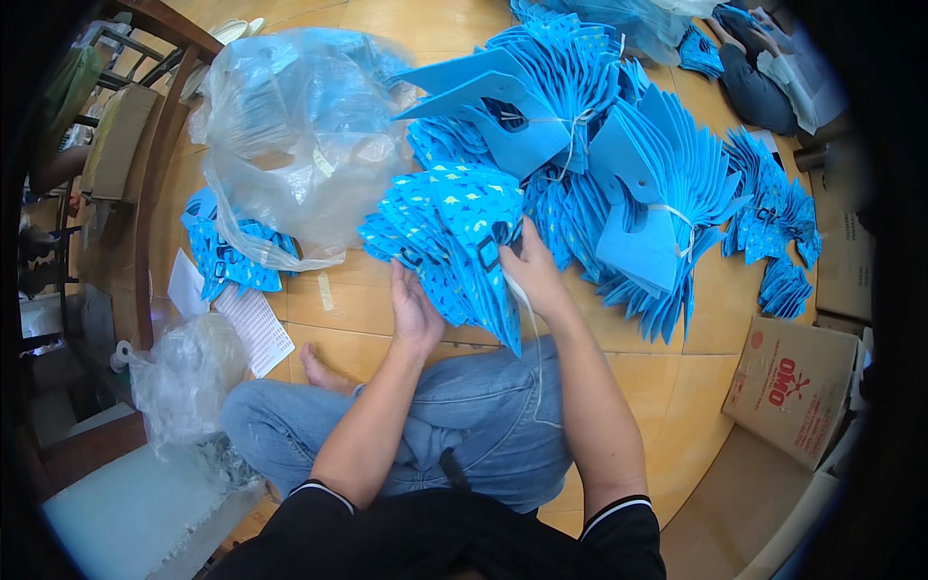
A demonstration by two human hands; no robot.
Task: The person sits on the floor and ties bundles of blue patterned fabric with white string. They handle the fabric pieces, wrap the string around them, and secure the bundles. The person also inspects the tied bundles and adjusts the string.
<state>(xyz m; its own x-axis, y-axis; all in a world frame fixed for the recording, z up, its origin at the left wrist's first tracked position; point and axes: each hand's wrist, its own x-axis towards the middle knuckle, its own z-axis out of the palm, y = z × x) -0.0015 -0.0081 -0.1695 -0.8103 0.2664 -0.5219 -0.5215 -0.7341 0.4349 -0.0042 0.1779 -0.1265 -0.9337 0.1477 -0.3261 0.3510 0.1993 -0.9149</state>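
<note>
In the head view, the person sits cross-legged on the tan tiled floor [367,19] with a fanned bundle of flat blue patterned bags [449,232] held upright just in front of the knees. The left hand [414,311] lies against the bundle's near lower edge, fingers curled under it and closed on the stack. The right hand [535,273] grips the bundle's right side, thumb on top and fingers pinching the outer pieces near a dark cut-out handle; a thin white string [522,295] trails down from under this hand toward the jeans. Beyond lie several tied heaps of plain blue bags [638,184], fanned out and touching one another, and to the left a large clear plastic sack [300,126] holding more blue pieces. A brown cardboard box [797,387] stands at the right, well apart from the hands. To handle the bundle well, it seems wise to keep both hands squeezing the stack evenly so the edges stay aligned and no piece slips out of the fan.
</note>
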